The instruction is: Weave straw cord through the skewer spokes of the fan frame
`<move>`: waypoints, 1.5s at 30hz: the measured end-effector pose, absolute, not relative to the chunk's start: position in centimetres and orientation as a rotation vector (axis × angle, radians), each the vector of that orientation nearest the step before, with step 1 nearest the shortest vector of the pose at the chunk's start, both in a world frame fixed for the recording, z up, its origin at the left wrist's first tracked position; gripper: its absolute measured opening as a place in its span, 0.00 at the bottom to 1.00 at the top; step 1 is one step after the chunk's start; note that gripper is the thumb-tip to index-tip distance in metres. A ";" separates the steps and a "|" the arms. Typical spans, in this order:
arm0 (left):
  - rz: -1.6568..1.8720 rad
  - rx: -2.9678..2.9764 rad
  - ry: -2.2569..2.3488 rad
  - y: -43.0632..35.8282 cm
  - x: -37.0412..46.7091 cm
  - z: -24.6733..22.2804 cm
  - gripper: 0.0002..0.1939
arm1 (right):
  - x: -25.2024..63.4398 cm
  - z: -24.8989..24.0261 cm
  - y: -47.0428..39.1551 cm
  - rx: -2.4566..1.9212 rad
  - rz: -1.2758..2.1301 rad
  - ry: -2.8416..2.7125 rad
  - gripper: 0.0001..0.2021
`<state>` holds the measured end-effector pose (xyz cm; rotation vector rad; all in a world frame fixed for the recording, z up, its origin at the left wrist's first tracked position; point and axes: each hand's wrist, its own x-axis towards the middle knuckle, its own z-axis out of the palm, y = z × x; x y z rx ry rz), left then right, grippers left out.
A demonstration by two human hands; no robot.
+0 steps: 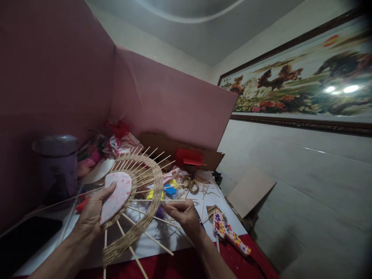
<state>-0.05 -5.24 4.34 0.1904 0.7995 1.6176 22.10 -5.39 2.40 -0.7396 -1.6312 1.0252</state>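
A half-round fan-shaped frame of thin wooden sticks (159,243) and woven twine is held up over the table. At its centre is a pale half-disc of dotted cloth (117,192), edged with twine. Farther out, a wide woven twine band (158,182) arches across the sticks. My left hand (94,209) grips the cloth centre, thumb on its front face and fingers hidden behind. My right hand (184,217) is closed in a pinch at the band's outer right edge, beside one stick; what lies between the fingertips is too small to make out.
A flowered glue gun (229,232) lies at the right on red cloth. Scissors (192,185), blue and yellow packets (170,190) and loose sticks lie behind the frame. A purple lidded cup (58,166) and a dark phone-like slab (31,244) are at left; a cardboard box (215,157) stands behind.
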 end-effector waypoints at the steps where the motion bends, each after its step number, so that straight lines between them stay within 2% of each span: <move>1: 1.643 0.226 0.813 -5.1 -0.1 4.3 0.14 | 22.1 2.2 -5.3 -0.736 1.008 -1.630 0.07; 9: 1.812 0.482 0.877 -4.8 -0.9 3.8 0.09 | 22.6 2.1 -5.3 -0.684 0.801 -1.804 0.08; 16: 1.900 0.583 0.964 -4.4 -1.7 3.8 0.11 | 23.6 2.6 -5.2 -0.765 0.848 -1.852 0.09; 20: 1.940 0.610 1.042 -4.3 -1.8 3.4 0.12 | 23.4 2.3 -5.3 -0.784 0.764 -1.937 0.10; 26: 1.966 0.631 0.992 -4.5 -1.1 3.4 0.15 | 22.9 1.8 -5.7 -0.796 0.505 -2.080 0.10; 32: 1.974 0.645 0.947 -4.9 -0.3 4.2 0.10 | 22.8 2.3 -6.3 -0.769 0.329 -2.191 0.11; 42: 1.937 0.621 0.873 -5.1 0.2 3.8 0.07 | 22.5 2.8 -6.9 -0.794 -0.251 -2.281 0.10; 45: 1.844 0.452 0.895 -5.3 0.4 3.8 0.05 | 22.3 2.8 -6.9 -0.792 -0.390 -2.290 0.10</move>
